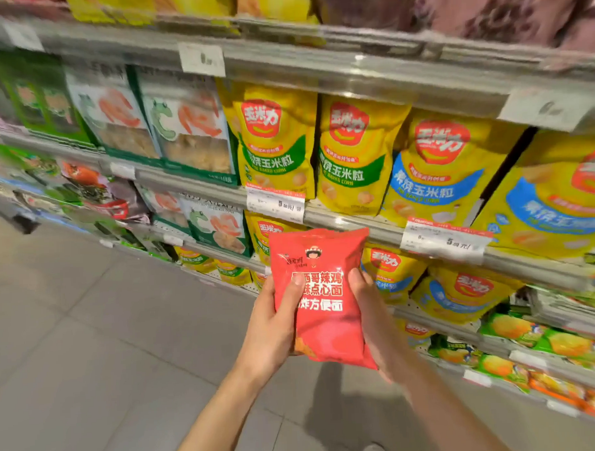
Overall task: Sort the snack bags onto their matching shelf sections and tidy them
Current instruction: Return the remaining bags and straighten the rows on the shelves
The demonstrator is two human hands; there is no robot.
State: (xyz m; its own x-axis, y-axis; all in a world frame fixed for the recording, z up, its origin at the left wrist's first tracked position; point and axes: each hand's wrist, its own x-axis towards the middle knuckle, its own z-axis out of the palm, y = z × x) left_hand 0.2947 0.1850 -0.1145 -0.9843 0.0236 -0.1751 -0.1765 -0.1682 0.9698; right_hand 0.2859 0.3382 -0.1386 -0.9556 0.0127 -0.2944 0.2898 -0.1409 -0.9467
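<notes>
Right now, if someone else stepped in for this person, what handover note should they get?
Left hand: gripping the red bag at its left edge, thumb across the front.
Right hand: holding the same bag from its right side and behind.
Red bag is upright in the aisle, in front of the shelves, not yet placed.
Shelves ahead hold yellow corn bags and green-white shrimp bags; no red section is visible here.
Left: find the matching section, shelve the bag, tidy.

Red snack bag (320,292) upright, front facing camera, before shelves of yellow corn bags (276,141).
</notes>
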